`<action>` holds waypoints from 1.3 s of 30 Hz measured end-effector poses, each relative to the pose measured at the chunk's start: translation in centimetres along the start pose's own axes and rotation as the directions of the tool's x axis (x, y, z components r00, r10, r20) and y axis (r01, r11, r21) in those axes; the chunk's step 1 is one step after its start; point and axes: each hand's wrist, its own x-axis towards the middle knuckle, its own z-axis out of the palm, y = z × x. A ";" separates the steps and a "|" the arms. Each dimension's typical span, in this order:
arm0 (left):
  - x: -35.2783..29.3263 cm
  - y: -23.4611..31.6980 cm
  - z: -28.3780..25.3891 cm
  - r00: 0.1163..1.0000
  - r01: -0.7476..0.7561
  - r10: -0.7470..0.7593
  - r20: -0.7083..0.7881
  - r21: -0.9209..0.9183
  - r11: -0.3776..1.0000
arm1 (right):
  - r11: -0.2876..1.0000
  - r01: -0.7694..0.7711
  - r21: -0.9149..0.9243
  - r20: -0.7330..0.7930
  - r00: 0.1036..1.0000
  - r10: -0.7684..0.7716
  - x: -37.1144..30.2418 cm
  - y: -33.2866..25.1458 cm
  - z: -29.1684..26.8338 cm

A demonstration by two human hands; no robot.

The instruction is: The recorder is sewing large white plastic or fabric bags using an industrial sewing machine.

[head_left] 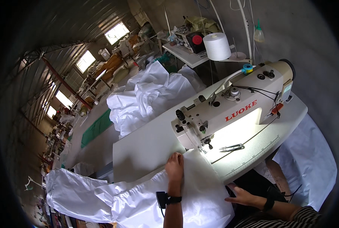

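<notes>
White fabric [203, 178] lies over the front of a sewing machine [230, 102], its far edge close to the lit needle area. My left hand [175, 166] is closed on this fabric just left of the needle, fingers curled down onto it. Part of the cloth is gathered [139, 197] and trails away to the left. At the table's front edge, beside the fabric's right border, my right hand [241, 195] has its thumb and fingers apart with nothing seen between them. Small thread snips [231, 147] rest on the machine bed to the right of the needle.
A large heap of white fabric [150, 91] lies behind the machine table. More pale cloth [310, 163] hangs at the right. A white thread cone [217, 46] stands behind the machine head. Green material [96, 128] lies farther left, and a ruler scale [253, 156] runs along the table edge.
</notes>
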 end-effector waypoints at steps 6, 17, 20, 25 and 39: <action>-2.4 3.0 -0.8 0.995 -0.086 0.083 0.053 0.066 0.994 | 0.674 -0.528 0.517 0.520 0.819 0.243 -1.2 -3.0 0.0; -2.5 8.1 0.1 0.959 -0.280 0.283 -0.016 0.110 0.954 | 0.767 -0.457 0.450 0.257 0.889 0.378 -1.3 -1.3 -2.5; -1.8 8.6 -0.7 0.904 -0.427 0.426 0.036 0.095 0.899 | 0.864 -0.278 0.420 0.085 0.960 0.267 -1.1 -2.4 -2.5; -0.8 10.6 -0.8 0.873 -0.384 0.270 0.407 0.231 0.894 | 0.999 -0.010 -0.030 -0.128 0.992 0.006 -1.0 -4.7 -3.3; 0.1 9.0 -0.1 0.727 -0.562 0.562 0.396 -0.127 0.817 | 0.800 0.186 -0.570 0.191 0.977 -0.092 0.1 -7.7 -4.2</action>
